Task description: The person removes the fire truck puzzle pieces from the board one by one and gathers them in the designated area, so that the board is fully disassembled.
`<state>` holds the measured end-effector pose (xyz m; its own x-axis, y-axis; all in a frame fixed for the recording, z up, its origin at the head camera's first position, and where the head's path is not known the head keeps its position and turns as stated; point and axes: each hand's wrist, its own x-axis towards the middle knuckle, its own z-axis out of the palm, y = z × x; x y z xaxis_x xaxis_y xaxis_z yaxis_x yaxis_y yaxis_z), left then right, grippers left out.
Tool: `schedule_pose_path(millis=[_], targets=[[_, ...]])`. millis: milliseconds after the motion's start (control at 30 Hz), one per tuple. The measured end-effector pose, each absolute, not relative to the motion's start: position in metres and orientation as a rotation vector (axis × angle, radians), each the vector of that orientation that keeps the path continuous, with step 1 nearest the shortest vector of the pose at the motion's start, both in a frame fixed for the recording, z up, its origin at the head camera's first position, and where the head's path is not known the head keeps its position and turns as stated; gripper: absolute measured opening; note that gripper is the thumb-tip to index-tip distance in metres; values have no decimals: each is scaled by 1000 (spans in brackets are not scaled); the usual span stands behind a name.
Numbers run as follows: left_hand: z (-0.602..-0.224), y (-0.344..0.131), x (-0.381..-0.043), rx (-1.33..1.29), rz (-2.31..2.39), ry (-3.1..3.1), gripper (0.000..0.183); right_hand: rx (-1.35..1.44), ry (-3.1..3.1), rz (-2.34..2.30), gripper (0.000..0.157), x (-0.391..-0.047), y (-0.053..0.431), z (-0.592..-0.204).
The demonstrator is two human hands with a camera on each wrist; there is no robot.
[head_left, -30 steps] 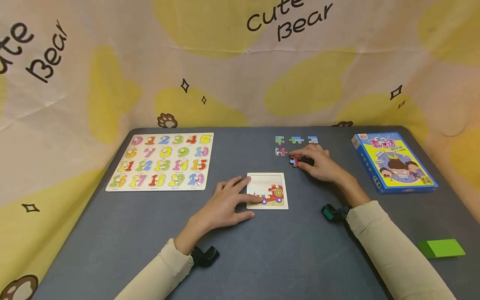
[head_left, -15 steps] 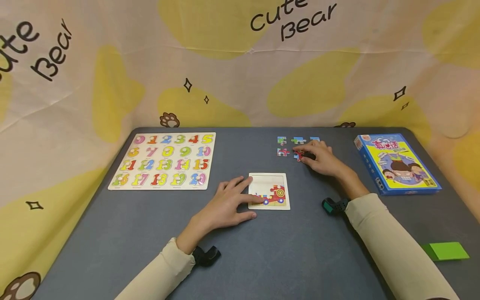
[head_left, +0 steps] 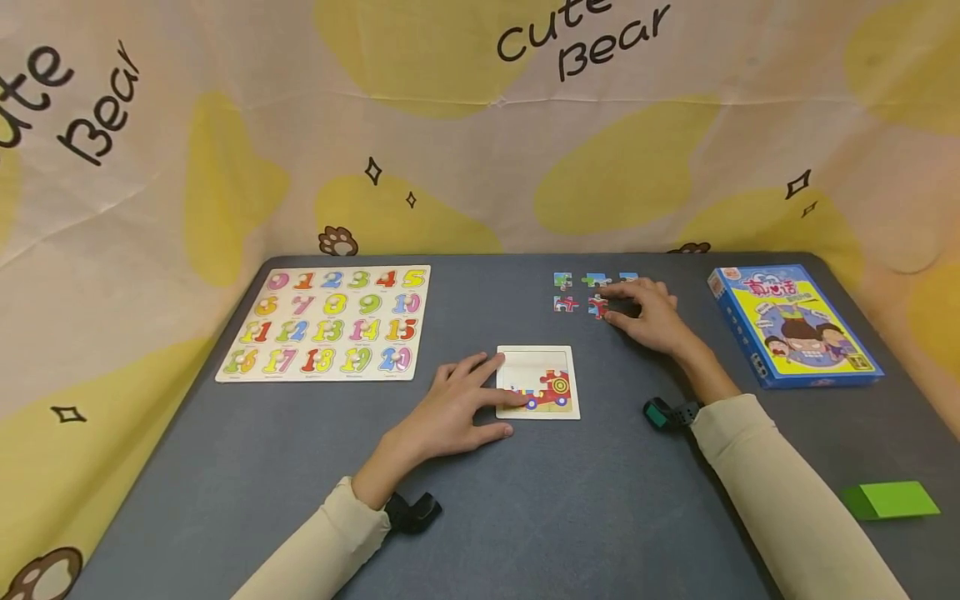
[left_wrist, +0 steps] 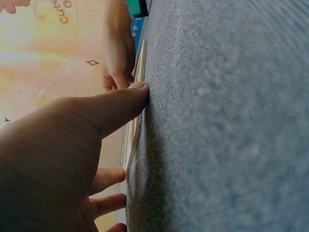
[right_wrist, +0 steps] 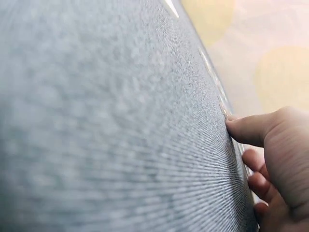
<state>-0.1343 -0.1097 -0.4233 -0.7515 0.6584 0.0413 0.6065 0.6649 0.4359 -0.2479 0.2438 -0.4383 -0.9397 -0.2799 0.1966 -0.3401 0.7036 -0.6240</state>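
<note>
In the head view my left hand (head_left: 447,412) lies with spread fingers over the left side of a small square jigsaw board (head_left: 536,357). Its fingertips rest on the board's frame and its picture, a red vehicle on wheels; the lower part of the picture is filled with pieces, while the upper part shows bare backing. My right hand (head_left: 648,317) bends thumb and index finger at the edges of a red-and-blue puzzle piece (head_left: 597,308) on the table. Around it lie other loose pieces: a red one (head_left: 565,304), a green one (head_left: 562,281), a wider one (head_left: 596,281) and a blue one partly hidden.
A number puzzle board (head_left: 330,292) lies at the back left of the grey table (head_left: 480,533). To the right is a blue and yellow box (head_left: 795,325), and a green block (head_left: 892,500) sits near the right edge. A printed cloth (head_left: 450,133) hangs behind.
The right hand has brought the puzzle piece slightly back and right, squaring it with the other pieces, and its index finger has drawn rightward. The left hand stays on the board.
</note>
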Motion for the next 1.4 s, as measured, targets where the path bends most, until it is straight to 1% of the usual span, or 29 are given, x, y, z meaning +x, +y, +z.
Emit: schedule_pose_path(millis=[133,567,933,1200,1400], targets=[[-424,-110,-134,1047,656,2761,43,401,-2821,1032,36,-246,245,-441],[-423,-108,-135,1050,650,2759,42,310,-2804,1029,31,-248,238,-440],[-422,-108,-136,1050,641,2752,42,299,-2776,1058,32,-246,238,-441],[-423,-108,-136,1056,631,2767,41,319,-2661,1209,22,-240,239,-444],[-424,-108,-136,1054,623,2766,41,344,-2642,1260,20,-233,235,-442]])
